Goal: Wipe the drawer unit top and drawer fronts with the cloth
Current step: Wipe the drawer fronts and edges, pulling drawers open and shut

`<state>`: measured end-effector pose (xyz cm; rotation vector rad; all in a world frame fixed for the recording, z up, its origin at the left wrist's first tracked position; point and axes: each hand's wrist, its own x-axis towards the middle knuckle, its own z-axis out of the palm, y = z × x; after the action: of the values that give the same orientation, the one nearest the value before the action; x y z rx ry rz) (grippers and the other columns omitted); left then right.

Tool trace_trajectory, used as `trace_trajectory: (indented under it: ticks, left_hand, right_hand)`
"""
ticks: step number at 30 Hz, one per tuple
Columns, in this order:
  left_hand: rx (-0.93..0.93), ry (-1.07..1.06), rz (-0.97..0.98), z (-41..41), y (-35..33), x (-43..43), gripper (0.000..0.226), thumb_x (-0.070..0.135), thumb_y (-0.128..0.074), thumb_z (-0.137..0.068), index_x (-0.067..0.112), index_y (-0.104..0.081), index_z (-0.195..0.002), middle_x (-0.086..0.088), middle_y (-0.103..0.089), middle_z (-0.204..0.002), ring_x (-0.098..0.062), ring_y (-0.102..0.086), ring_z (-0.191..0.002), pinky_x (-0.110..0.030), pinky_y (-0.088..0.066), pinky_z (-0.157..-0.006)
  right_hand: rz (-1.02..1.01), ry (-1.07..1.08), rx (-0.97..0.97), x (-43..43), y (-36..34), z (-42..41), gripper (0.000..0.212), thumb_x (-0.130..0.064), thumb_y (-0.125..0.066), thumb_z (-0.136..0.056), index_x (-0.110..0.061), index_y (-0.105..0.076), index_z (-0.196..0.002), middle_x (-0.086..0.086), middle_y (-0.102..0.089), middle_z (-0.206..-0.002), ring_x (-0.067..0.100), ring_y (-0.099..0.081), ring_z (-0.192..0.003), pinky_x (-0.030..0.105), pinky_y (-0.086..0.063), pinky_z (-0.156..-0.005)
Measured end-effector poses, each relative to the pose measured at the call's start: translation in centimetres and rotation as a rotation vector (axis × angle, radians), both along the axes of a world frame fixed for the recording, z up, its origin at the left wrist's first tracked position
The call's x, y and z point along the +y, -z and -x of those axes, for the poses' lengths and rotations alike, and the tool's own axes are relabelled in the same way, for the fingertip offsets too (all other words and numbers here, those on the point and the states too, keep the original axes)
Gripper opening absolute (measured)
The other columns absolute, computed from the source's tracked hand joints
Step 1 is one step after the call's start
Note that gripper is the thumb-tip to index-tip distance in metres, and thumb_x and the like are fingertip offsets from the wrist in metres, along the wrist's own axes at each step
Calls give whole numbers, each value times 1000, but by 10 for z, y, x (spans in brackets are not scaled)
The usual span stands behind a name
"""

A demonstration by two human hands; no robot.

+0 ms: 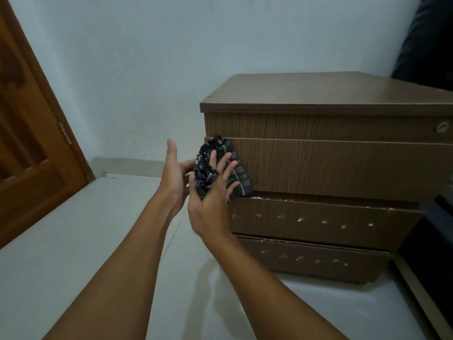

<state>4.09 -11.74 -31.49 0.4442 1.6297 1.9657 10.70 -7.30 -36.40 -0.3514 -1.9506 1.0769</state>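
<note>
Your right hand [213,204] presses the cloth [242,180] against the left end of the second drawer front [343,168], a little left of the frame's centre. The fingers [224,165] lie spread and fairly straight over the fabric, and a bunched fold sits caught between thumb and forefinger. Your left hand [172,175] stands just to the left, open with the thumb up. Its fingertips are hidden behind the cloth, so you cannot tell whether they touch it.

This looks like the start of a stroke across that panel. Draw the cloth rightwards along the grain in one long pass with the palm flat, so the pressure spreads and the loose fold does not drag. Overlap each pass slightly and work downwards.

The drawer unit top [318,94] in the upper right looks clean from here, though you cannot be sure. The top drawer front [318,126] carries a lock [441,127] at the far right, so work around it. The third drawer front [318,217] and the bottom drawer front [313,261] show rows of pale specks, and there is crumbly debris on the ledge [257,198] above the third. These will likely need firmer rubbing and a fresh face of the cloth, so refold it before you reach them. The second drawer stands proud of the ones below and may slide under pressure, so brace the left side of the unit with your free hand.
</note>
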Motion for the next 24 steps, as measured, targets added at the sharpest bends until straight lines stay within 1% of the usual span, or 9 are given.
trace_trajectory:
  ticks: [4, 8, 11, 14, 16, 19, 20, 22, 24]
  left_hand:
    - [-60, 66, -104, -3, -2, -5, 104, 83, -13, -82, 4, -80, -90, -24, -70, -110, -35, -65, -109, -47, -48, -98]
    - [-121, 79, -173, -2, -1, -8, 101, 82, -14, -83, 7, -80, -88, -21, -71, -112, -34, -65, -110, -47, -48, -99]
    - [-98, 74, -123, 3, 5, -10, 103, 84, -11, -81, 8, -79, -95, -18, -71, -113, -32, -62, -115, -47, -41, -105]
    - [-90, 8, -29, 7, 19, -12, 99, 80, -6, -84, 10, -67, -120, -12, -70, -117, -27, -61, -112, -44, -41, -97]
    - [-74, -96, 93, 4, 28, -10, 87, 73, -9, -90, 14, -64, -122, -10, -69, -114, -27, -62, -108, -41, -45, -90]
    - [51, -210, 368, -11, 38, -3, 46, 45, -40, -97, 9, -67, -98, -8, -70, -98, -26, -65, -94, -33, -48, -73]
    - [99, -211, 413, -16, 40, 0, 32, 32, -47, -95, 8, -65, -86, -8, -69, -91, -25, -63, -87, -30, -45, -67]
    - [165, -195, 453, -25, 43, 7, 27, 18, -50, -95, 10, -62, -73, -6, -65, -80, -23, -58, -80, -28, -42, -62]
    - [195, -178, 475, -32, 49, 14, 24, 18, -52, -96, 9, -71, -86, -8, -69, -91, -28, -61, -91, -32, -47, -73]
  right_hand:
    - [74, -157, 32, -6, -3, 1, 66, -37, -40, -101, -29, -1, -154, -10, 14, -161, 0, 29, -141, 48, 17, -117]
    - [152, -232, 80, -8, -3, 4, 63, -39, -40, -101, -30, -7, -154, -8, -4, -164, 0, 14, -146, 46, -3, -122]
    - [289, -276, 59, -9, -10, 0, 59, -51, -42, -95, -24, -36, -147, 2, -44, -149, 12, -34, -141, 39, -33, -114]
    - [530, -293, 40, -1, -20, -12, 43, -50, -45, -96, -13, -64, -109, 9, -71, -104, 18, -69, -97, 40, -55, -87]
    - [625, -240, 42, 9, -28, -24, 40, -46, -44, -98, -11, -62, -89, 8, -71, -86, 22, -71, -78, 41, -59, -75]
    - [652, -176, -3, 28, -43, -47, 36, -42, -47, -98, -15, -59, -78, 1, -67, -71, 16, -67, -66, 30, -55, -65]
    - [625, -179, -44, 35, -47, -54, 36, -43, -48, -98, -15, -61, -79, 2, -68, -72, 17, -67, -67, 30, -53, -66]
    - [581, -186, -141, 49, -54, -70, 40, -45, -49, -96, -9, -66, -87, 8, -73, -82, 22, -70, -76, 36, -54, -76]
    - [592, -176, -220, 63, -57, -86, 43, -46, -50, -95, -8, -69, -99, 10, -75, -93, 25, -72, -86, 41, -54, -87]
